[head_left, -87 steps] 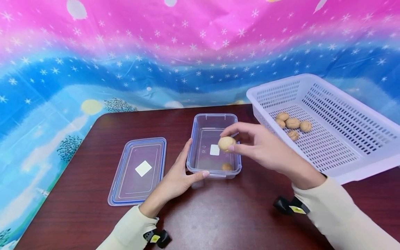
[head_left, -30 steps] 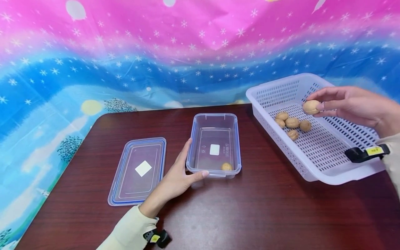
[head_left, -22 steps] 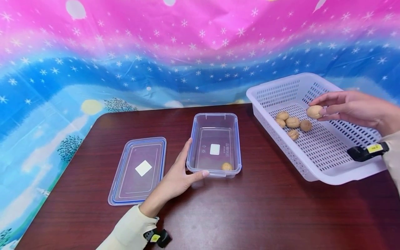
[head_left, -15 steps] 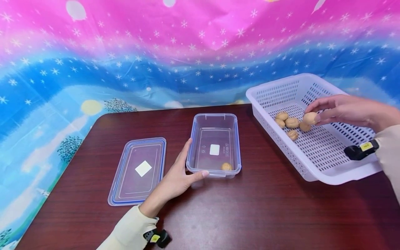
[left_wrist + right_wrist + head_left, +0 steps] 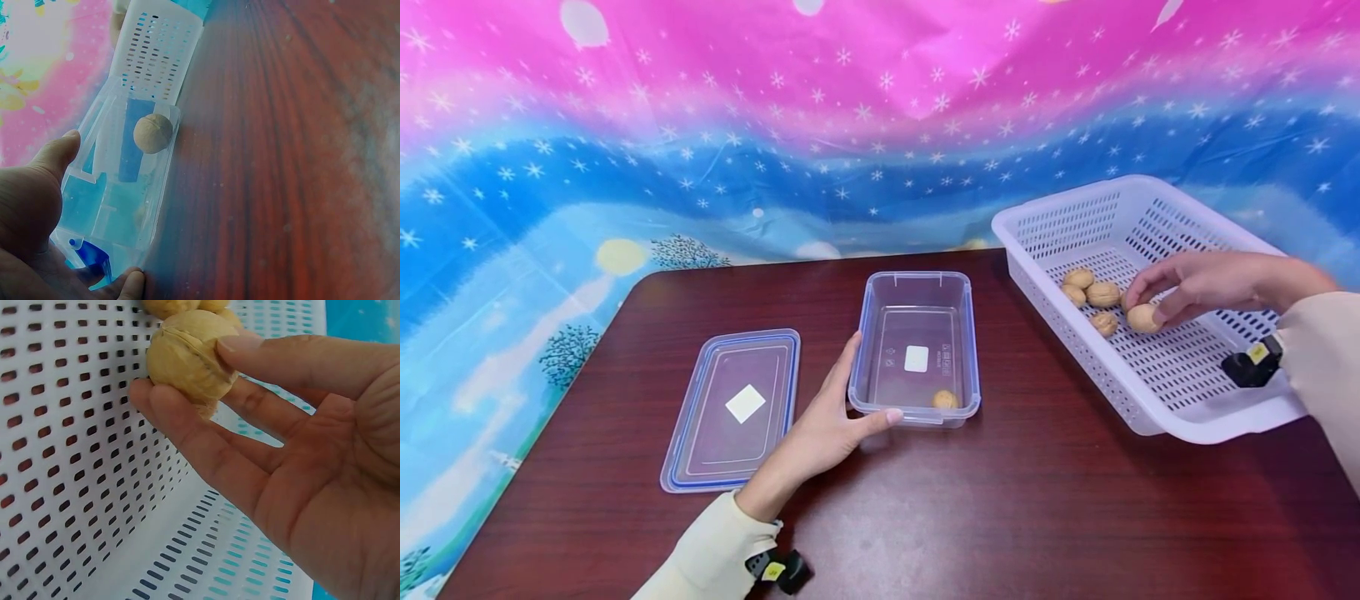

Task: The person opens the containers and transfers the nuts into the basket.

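My left hand (image 5: 823, 429) grips the near left corner of a clear plastic food container (image 5: 891, 329), thumb on the front rim and fingers along the left side. One walnut (image 5: 945, 400) lies in the container's near right corner; the left wrist view shows this walnut (image 5: 153, 133) through the clear wall. Inside the lilac perforated basket (image 5: 1120, 392), my right hand (image 5: 1206, 283) pinches another walnut (image 5: 1143, 318) between thumb and fingers. That held walnut (image 5: 192, 356) is low over the basket floor, right beside several loose walnuts (image 5: 1102, 294).
A clear lid (image 5: 730, 417) with a blue seal and a white square label lies left of the container on the dark wooden table (image 5: 1000, 508). The basket stands at the right with raised walls. A colourful snowflake-print cloth (image 5: 850, 125) hangs behind the table.
My right hand has carried its walnut from over the container to the basket at the right, then lowered it down beside the loose walnuts. The left hand and container stay put.
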Demonstrator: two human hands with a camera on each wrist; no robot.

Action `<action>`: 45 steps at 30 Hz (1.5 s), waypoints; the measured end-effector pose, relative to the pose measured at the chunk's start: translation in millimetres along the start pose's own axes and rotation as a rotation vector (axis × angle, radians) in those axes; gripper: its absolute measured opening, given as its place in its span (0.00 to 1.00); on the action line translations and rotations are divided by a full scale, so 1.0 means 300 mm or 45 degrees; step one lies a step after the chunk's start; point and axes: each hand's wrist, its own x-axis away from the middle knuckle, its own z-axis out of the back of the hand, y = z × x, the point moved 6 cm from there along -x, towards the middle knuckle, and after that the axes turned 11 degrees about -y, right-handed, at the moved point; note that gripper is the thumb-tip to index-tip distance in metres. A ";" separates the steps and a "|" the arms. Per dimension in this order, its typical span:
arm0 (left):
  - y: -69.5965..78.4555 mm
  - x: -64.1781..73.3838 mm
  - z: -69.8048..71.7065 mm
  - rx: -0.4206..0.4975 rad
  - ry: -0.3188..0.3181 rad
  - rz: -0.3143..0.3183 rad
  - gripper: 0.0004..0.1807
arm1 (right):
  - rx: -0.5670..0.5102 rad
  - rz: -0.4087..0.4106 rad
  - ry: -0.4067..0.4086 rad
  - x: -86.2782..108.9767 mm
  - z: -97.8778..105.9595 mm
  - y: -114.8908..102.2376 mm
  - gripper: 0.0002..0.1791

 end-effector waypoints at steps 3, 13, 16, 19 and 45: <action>0.000 -0.001 -0.001 -0.001 -0.001 0.002 0.63 | 0.015 -0.031 0.002 -0.013 -0.009 -0.002 0.15; -0.001 0.001 0.000 0.001 0.003 0.009 0.63 | 0.035 -0.175 0.069 -0.056 -0.030 -0.011 0.21; 0.000 0.000 0.001 -0.001 0.004 0.006 0.63 | 0.038 -0.194 0.091 -0.063 -0.031 -0.012 0.22; 0.002 0.000 0.002 -0.007 0.003 0.005 0.63 | 0.025 -0.199 0.096 -0.067 -0.034 -0.014 0.22; -0.001 0.001 0.001 -0.014 0.007 0.009 0.63 | 0.461 -0.170 0.631 -0.008 -0.052 -0.285 0.16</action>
